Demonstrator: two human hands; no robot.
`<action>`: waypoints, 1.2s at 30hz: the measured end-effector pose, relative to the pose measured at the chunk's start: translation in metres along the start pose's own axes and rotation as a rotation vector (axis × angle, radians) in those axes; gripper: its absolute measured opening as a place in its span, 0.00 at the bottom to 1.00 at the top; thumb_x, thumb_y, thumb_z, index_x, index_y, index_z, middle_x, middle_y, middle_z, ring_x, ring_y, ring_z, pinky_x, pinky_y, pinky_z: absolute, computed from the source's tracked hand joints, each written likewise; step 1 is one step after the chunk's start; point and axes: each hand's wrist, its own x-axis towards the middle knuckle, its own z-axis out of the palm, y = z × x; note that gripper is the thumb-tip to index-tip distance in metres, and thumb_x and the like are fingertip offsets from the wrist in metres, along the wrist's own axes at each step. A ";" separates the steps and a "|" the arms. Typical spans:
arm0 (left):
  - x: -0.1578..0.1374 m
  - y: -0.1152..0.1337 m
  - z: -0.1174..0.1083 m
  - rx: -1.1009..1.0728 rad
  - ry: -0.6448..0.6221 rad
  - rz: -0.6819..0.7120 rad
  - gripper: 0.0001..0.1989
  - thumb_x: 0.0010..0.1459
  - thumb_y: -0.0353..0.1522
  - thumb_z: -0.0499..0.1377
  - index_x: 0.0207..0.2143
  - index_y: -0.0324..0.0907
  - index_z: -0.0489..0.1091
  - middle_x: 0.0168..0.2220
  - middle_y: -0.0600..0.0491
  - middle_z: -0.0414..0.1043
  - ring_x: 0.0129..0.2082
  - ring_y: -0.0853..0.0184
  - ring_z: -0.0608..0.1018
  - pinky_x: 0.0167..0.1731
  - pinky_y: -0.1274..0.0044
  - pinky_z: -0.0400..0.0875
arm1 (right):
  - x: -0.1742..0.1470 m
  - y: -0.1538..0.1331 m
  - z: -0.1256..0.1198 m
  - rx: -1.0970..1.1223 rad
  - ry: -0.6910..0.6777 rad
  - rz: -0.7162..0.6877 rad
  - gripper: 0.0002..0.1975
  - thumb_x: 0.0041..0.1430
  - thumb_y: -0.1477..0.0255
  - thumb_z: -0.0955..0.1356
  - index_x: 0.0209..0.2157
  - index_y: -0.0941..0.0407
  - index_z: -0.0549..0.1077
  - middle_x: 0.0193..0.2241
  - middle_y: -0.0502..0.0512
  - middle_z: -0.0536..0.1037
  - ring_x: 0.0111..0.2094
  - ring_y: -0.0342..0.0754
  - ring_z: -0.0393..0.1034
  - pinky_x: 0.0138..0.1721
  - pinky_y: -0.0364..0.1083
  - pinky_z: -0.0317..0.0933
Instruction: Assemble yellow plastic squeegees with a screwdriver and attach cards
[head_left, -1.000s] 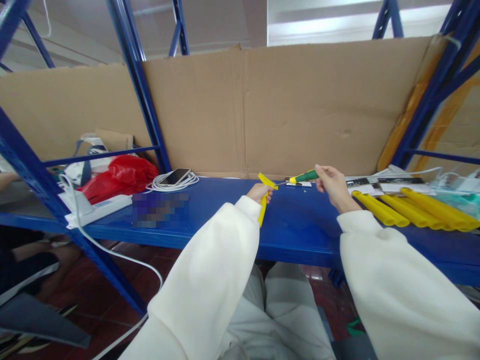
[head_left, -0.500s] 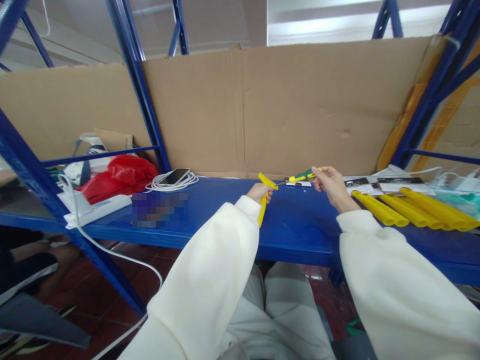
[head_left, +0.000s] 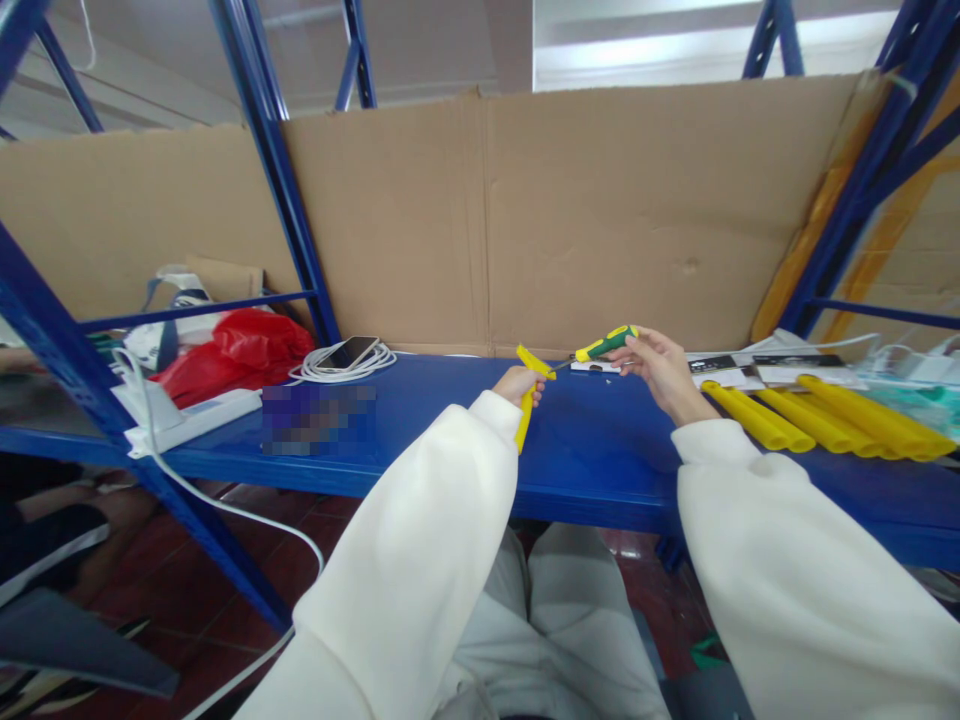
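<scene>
My left hand is closed around a yellow T-shaped piece, its crosspiece above the fist and its stem slanting down below. In my right hand, a screwdriver with a green and yellow handle is pinched at the handle's end by the fingertips. The thin shaft points left and down to the crosspiece of the yellow piece. Its tip meets the piece near my left fingers; whether it sits in a screw is too small to tell. Both hands are just above the blue shelf.
Several yellow tubes lie at the right, before white-and-black packets. To the left are a phone on a coiled white cable, a power strip and a red bag. Cardboard stands behind. A person's leg shows lower left.
The screwdriver's handle end has tipped up a little and the handle has turned. My right fingers have shifted slightly left along it. My left hand and the yellow piece stay put.
</scene>
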 end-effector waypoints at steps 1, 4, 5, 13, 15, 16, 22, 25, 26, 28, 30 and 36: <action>0.000 0.000 0.000 0.004 0.003 0.000 0.10 0.62 0.19 0.51 0.29 0.38 0.65 0.14 0.63 0.55 0.12 0.77 0.58 0.15 0.83 0.53 | 0.000 0.001 0.000 -0.006 -0.001 -0.004 0.28 0.40 0.51 0.78 0.36 0.53 0.71 0.21 0.48 0.77 0.20 0.44 0.72 0.18 0.40 0.63; -0.001 0.000 0.000 0.006 0.006 -0.006 0.11 0.62 0.19 0.52 0.29 0.38 0.65 0.15 0.63 0.56 0.12 0.78 0.58 0.16 0.83 0.52 | 0.002 0.003 -0.001 -0.058 0.031 -0.007 0.27 0.40 0.51 0.78 0.32 0.53 0.68 0.17 0.45 0.72 0.16 0.41 0.66 0.15 0.39 0.58; -0.001 0.000 0.000 0.002 0.006 -0.009 0.10 0.62 0.19 0.52 0.29 0.37 0.66 0.15 0.62 0.56 0.12 0.78 0.58 0.16 0.83 0.52 | 0.002 0.004 -0.002 -0.072 0.051 -0.010 0.26 0.40 0.51 0.78 0.31 0.53 0.67 0.16 0.44 0.70 0.15 0.40 0.64 0.14 0.38 0.57; 0.000 0.000 0.000 -0.005 0.003 -0.012 0.08 0.61 0.19 0.52 0.34 0.36 0.68 0.15 0.62 0.56 0.12 0.77 0.58 0.16 0.83 0.53 | 0.001 0.005 -0.001 -0.085 0.094 -0.009 0.26 0.40 0.52 0.78 0.32 0.52 0.66 0.14 0.41 0.67 0.13 0.39 0.59 0.13 0.38 0.53; 0.000 0.000 0.000 0.001 0.007 -0.014 0.08 0.61 0.19 0.53 0.34 0.36 0.69 0.15 0.62 0.56 0.12 0.77 0.58 0.15 0.83 0.53 | 0.000 0.004 0.000 -0.097 0.090 -0.011 0.26 0.41 0.51 0.77 0.32 0.52 0.68 0.13 0.41 0.65 0.13 0.39 0.58 0.13 0.39 0.52; 0.000 0.000 0.000 0.004 0.011 -0.015 0.08 0.61 0.19 0.53 0.34 0.36 0.69 0.15 0.62 0.56 0.12 0.77 0.58 0.15 0.83 0.53 | 0.000 0.004 0.000 -0.098 0.088 -0.010 0.26 0.41 0.50 0.77 0.31 0.52 0.68 0.13 0.41 0.65 0.12 0.39 0.58 0.13 0.39 0.52; 0.001 0.000 0.000 -0.012 0.014 -0.007 0.08 0.60 0.19 0.52 0.34 0.36 0.68 0.15 0.62 0.56 0.12 0.77 0.58 0.14 0.83 0.53 | -0.002 -0.003 0.000 0.019 0.005 0.043 0.23 0.45 0.51 0.76 0.35 0.52 0.71 0.16 0.46 0.70 0.18 0.43 0.66 0.16 0.39 0.57; 0.002 -0.001 0.000 -0.034 0.026 -0.002 0.08 0.60 0.19 0.52 0.33 0.37 0.67 0.15 0.62 0.56 0.12 0.77 0.58 0.15 0.83 0.52 | -0.003 -0.005 0.000 0.049 -0.029 0.056 0.21 0.46 0.54 0.76 0.35 0.52 0.71 0.19 0.47 0.72 0.21 0.44 0.69 0.18 0.40 0.60; 0.002 -0.001 -0.001 -0.042 0.034 -0.004 0.08 0.60 0.19 0.53 0.32 0.37 0.67 0.15 0.62 0.56 0.12 0.77 0.58 0.15 0.83 0.52 | -0.003 -0.005 0.000 0.047 -0.035 0.059 0.21 0.45 0.54 0.77 0.34 0.52 0.70 0.19 0.46 0.71 0.21 0.43 0.68 0.18 0.40 0.60; 0.003 -0.001 -0.001 -0.052 0.049 -0.011 0.07 0.60 0.20 0.54 0.32 0.37 0.67 0.16 0.62 0.56 0.12 0.77 0.58 0.15 0.83 0.52 | -0.003 -0.003 0.000 0.035 -0.030 0.063 0.22 0.44 0.54 0.77 0.33 0.52 0.70 0.17 0.45 0.70 0.19 0.42 0.65 0.17 0.40 0.58; 0.003 -0.002 -0.001 -0.055 0.059 -0.012 0.07 0.61 0.20 0.54 0.32 0.38 0.67 0.16 0.62 0.56 0.12 0.78 0.58 0.16 0.83 0.52 | -0.002 -0.001 0.000 0.015 -0.003 0.068 0.23 0.43 0.54 0.78 0.31 0.53 0.69 0.17 0.45 0.70 0.18 0.41 0.64 0.16 0.39 0.57; 0.004 -0.002 -0.001 -0.074 0.062 -0.004 0.07 0.60 0.20 0.56 0.30 0.37 0.66 0.16 0.62 0.56 0.13 0.78 0.58 0.16 0.83 0.51 | 0.001 0.002 -0.002 -0.022 0.050 0.107 0.23 0.44 0.54 0.77 0.30 0.53 0.66 0.19 0.46 0.72 0.17 0.40 0.65 0.15 0.38 0.56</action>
